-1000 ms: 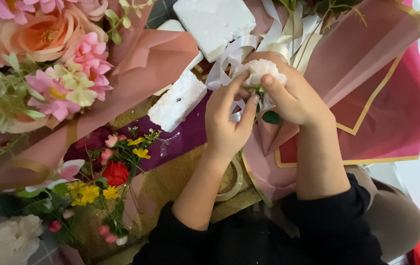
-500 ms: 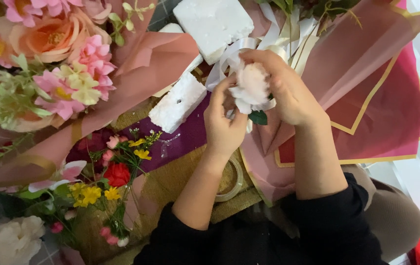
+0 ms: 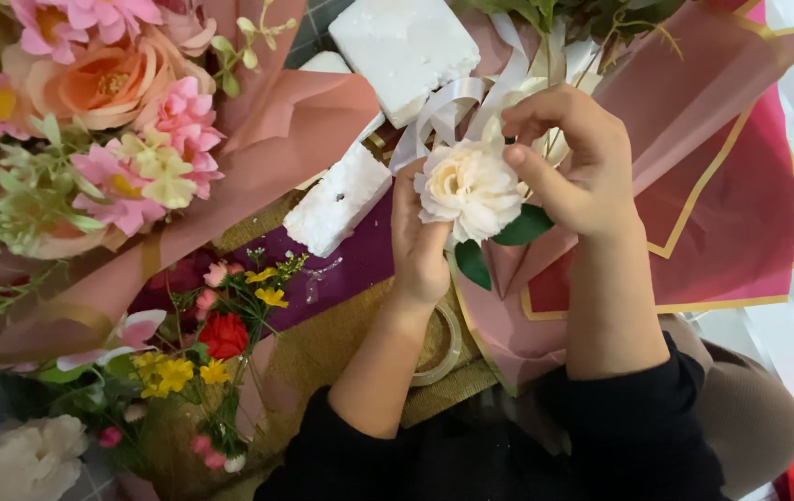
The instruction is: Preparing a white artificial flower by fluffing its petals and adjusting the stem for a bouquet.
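While the cream flower point(image 3: 469, 190) is held above the pink wrapping paper point(image 3: 694, 186), it is gripped from below by the left hand point(image 3: 420, 246) and pinched by the right hand point(image 3: 569, 162).

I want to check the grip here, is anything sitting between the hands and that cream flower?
Nothing visible does. The left hand and the right hand both touch the cream flower directly, one on each side. The white ribbon lies behind it, and the foam blocks sit off to the side.
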